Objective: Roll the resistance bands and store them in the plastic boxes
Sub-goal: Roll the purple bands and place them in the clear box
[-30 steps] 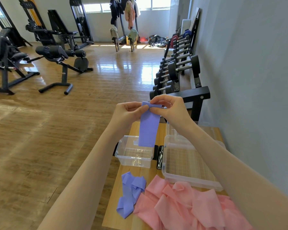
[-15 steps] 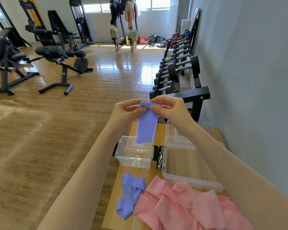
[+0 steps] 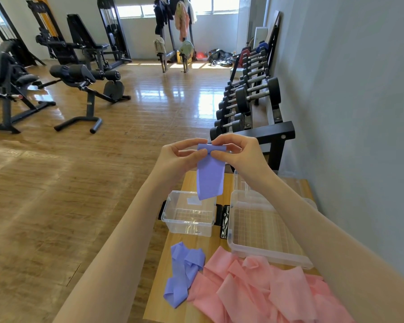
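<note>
I hold a purple resistance band [image 3: 210, 176] up in the air above the wooden table [image 3: 191, 180]. My left hand [image 3: 180, 157] and my right hand [image 3: 240, 152] both pinch its rolled top edge; its free end hangs down over the small clear plastic box [image 3: 189, 227]. A larger, shallow clear box [image 3: 264, 255] lies to the right of it. Another purple band [image 3: 182, 273] lies crumpled on the table's near left, beside a heap of pink bands [image 3: 266, 292].
A black dumbbell rack [image 3: 250, 101] runs along the grey wall just beyond the table. Black latches [image 3: 222, 217] sit between the two boxes. Gym benches [image 3: 84, 85] and machines stand on the wooden floor to the left.
The hanging tail of the purple band has become shorter as its top is rolled between my fingers. Both hands stay at about the same height.
</note>
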